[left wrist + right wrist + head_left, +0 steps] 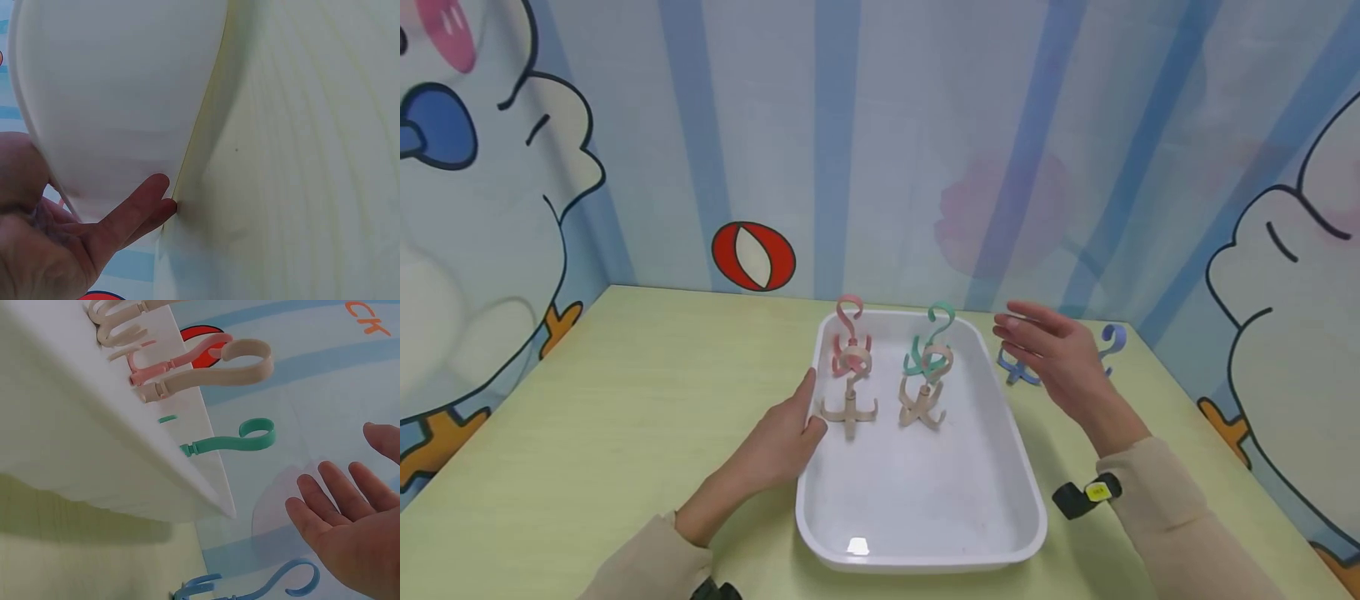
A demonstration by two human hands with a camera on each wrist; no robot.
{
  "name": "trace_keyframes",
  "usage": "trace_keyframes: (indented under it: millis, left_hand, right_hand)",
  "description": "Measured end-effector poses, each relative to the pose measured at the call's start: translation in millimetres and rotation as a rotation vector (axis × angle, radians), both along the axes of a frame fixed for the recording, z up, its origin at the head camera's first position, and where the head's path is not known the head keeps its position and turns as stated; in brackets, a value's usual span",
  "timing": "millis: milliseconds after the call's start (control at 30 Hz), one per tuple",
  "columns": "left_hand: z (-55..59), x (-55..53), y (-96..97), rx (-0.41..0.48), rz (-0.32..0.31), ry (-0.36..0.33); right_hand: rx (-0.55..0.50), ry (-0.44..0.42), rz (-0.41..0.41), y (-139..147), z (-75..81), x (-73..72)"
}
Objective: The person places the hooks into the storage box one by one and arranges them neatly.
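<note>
My left hand point(778, 437) grips the left rim of a white tray point(925, 508), thumb over the edge and fingers along the outer wall point(119, 112). Inside the tray stand multi-pronged hanging hooks: a pink hook point(850, 308) and a green hook point(951, 315) at the back, with a beige hook point(850, 407) and another beige hook point(919, 404) in front of them. To the tray's right my right hand point(1063, 362) hovers with fingers extended, holding nothing. A blue hook point(1114, 336) is behind it on the table, partly hidden by that hand.
The light yellow-green table point(647, 400) meets a printed curtain point(887, 150) right behind the tray. Cartoon-patterned side panels flank the table at left and right.
</note>
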State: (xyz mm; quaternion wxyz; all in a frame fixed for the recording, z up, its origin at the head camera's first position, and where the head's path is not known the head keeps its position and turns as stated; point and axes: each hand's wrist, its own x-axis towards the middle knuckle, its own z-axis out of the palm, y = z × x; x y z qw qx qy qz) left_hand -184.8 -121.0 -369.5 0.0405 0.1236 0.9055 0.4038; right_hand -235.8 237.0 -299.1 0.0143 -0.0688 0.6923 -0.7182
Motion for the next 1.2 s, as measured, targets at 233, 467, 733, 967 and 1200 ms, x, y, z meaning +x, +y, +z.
trace_keyframes:
  millis: [233, 467, 733, 967, 1200]
  left_hand:
    - [-0.6, -0.7, 0.2, -0.004, 0.000, 0.015]
    - [0.5, 0.0, 0.2, 0.003, -0.005, 0.015]
    - [0.5, -0.8, 0.1, -0.009, -0.003, 0.025]
    - [0.0, -1.1, 0.6, -0.008, 0.002, 0.032]
    - [-0.7, -1.7, 0.5, -0.014, 0.000, 0.043]
  right_hand:
    - [-0.079, 0.021, -0.029, 14.8, -12.5, -1.0]
    - [-0.159, 0.028, -0.075, 29.5, -26.3, -0.7]
    - [-0.326, 0.032, -0.174, 37.7, -40.3, -3.8]
    - [-0.361, 0.026, -0.315, 41.3, -47.6, -11.3]
    - [-0.312, 0.033, -0.461, 41.1, -55.4, -22.6]
